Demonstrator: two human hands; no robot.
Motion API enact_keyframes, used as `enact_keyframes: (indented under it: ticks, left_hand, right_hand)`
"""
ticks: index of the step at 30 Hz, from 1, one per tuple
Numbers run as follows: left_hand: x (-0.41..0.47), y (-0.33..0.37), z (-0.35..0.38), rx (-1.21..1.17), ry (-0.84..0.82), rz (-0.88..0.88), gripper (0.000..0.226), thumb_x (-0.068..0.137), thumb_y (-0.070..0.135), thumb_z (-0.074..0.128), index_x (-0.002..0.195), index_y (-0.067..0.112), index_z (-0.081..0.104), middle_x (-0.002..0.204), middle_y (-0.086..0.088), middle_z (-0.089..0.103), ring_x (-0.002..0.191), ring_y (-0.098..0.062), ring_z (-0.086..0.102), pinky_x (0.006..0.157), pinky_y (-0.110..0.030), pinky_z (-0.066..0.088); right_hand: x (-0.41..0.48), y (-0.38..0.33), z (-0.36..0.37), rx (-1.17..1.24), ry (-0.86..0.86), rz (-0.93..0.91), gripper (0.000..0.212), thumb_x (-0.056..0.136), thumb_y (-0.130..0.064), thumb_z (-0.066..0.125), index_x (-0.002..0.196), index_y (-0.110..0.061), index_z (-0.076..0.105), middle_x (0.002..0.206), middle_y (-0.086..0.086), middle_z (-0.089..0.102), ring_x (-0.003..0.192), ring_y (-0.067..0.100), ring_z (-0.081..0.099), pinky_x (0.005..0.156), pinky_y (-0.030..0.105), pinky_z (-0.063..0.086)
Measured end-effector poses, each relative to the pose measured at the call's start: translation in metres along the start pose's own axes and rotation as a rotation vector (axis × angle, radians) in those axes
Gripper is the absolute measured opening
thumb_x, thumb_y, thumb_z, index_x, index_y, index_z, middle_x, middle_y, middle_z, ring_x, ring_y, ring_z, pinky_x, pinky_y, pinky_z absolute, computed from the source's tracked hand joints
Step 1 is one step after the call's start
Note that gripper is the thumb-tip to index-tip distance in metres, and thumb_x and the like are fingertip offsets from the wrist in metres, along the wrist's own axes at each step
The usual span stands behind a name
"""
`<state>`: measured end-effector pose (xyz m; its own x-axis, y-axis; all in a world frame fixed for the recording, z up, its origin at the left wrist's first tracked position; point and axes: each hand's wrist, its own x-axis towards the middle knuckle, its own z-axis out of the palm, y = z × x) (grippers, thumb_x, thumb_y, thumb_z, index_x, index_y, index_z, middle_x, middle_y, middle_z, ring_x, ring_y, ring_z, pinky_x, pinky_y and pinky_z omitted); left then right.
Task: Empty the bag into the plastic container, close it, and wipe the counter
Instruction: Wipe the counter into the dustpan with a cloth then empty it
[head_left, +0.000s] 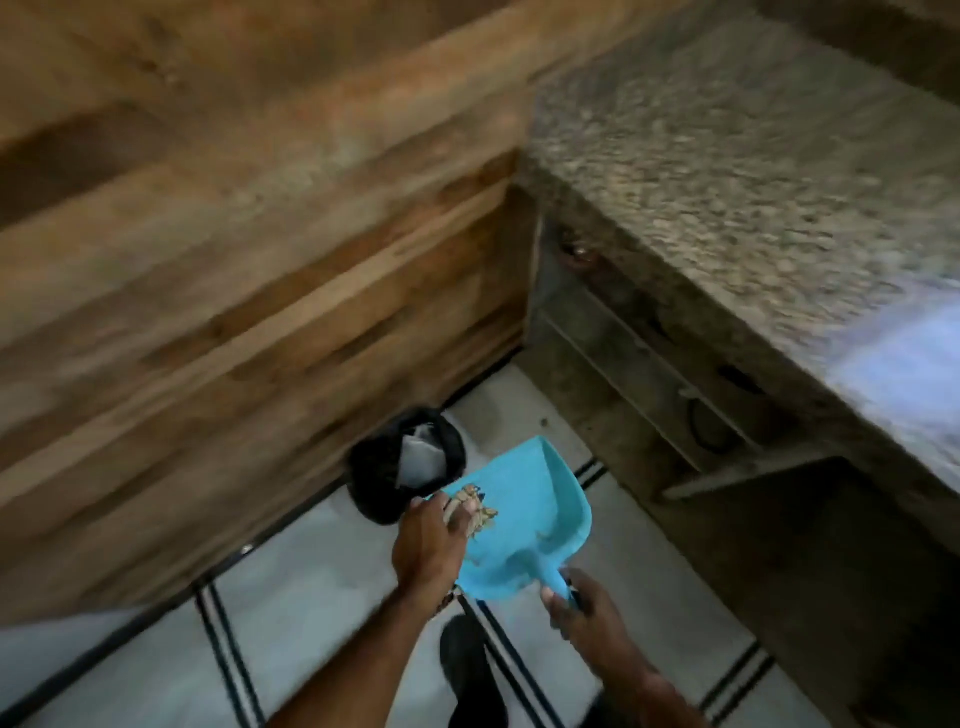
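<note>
Your right hand (587, 610) grips the handle of the blue dustpan (524, 493), which you hold above the tiled floor (311, 603). Your left hand (428, 545) curls its fingers round tan scraps (475, 506) at the pan's left edge, just beside the black-lined bin (379, 467). The granite counter (753, 156) stands to the right.
</note>
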<state>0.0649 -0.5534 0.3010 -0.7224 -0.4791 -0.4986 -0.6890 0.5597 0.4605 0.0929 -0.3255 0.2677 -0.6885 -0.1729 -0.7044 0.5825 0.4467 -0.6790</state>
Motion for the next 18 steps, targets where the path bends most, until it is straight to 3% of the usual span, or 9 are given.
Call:
enact_keyframes:
  ticks: [7,10,12,15,18]
  left_hand:
    - [0.1,-0.106,-0.014,-0.025,0.034,-0.244,0.053,0.102,0.054,0.047,0.137,0.017,0.059,0.134,-0.015,0.059,0.125,-0.034,0.056,0.097,-0.04,0.048]
    - [0.156,-0.144,0.003,-0.088,0.067,-0.319,0.05,0.102,0.052,0.047,0.131,0.014,0.063,0.127,-0.018,0.062,0.118,-0.036,0.06,0.092,-0.04,0.051]
    - [0.192,-0.166,0.018,-0.136,0.081,-0.36,0.049,0.102,0.05,0.048,0.128,0.011,0.064,0.124,-0.02,0.063,0.113,-0.037,0.062,0.087,-0.039,0.052]
    - [0.243,-0.2,0.045,-0.203,0.103,-0.438,0.05,0.103,0.05,0.047,0.127,0.01,0.066,0.125,-0.021,0.065,0.112,-0.037,0.063,0.082,-0.035,0.049]
    - [0.276,-0.221,0.065,-0.345,0.15,-0.481,0.049,0.102,0.051,0.05,0.119,0.008,0.067,0.12,-0.022,0.067,0.109,-0.039,0.065,0.089,-0.04,0.054]
  right_hand:
    - [0.126,-0.029,0.119,-0.181,-0.077,0.096,0.01,0.099,-0.019,0.065,0.104,-0.012,0.07,0.087,0.008,0.069,0.078,0.021,0.063,0.073,0.036,0.05]
    - [0.203,-0.03,0.167,-0.294,-0.129,0.118,0.018,0.101,-0.025,0.062,0.1,-0.008,0.068,0.087,0.007,0.065,0.079,0.019,0.059,0.074,0.036,0.048]
    - [0.254,-0.035,0.196,-0.395,-0.158,0.092,0.025,0.101,-0.027,0.059,0.11,-0.005,0.067,0.097,0.008,0.062,0.09,0.021,0.056,0.082,0.036,0.047]
    - [0.322,-0.042,0.242,-0.508,-0.139,0.051,0.031,0.101,-0.026,0.058,0.12,-0.004,0.067,0.119,0.017,0.068,0.112,0.029,0.065,0.099,0.039,0.051]
    - [0.357,-0.038,0.27,-0.552,-0.14,0.121,0.026,0.098,-0.019,0.06,0.12,-0.005,0.063,0.135,0.021,0.066,0.127,0.037,0.062,0.101,0.038,0.051]
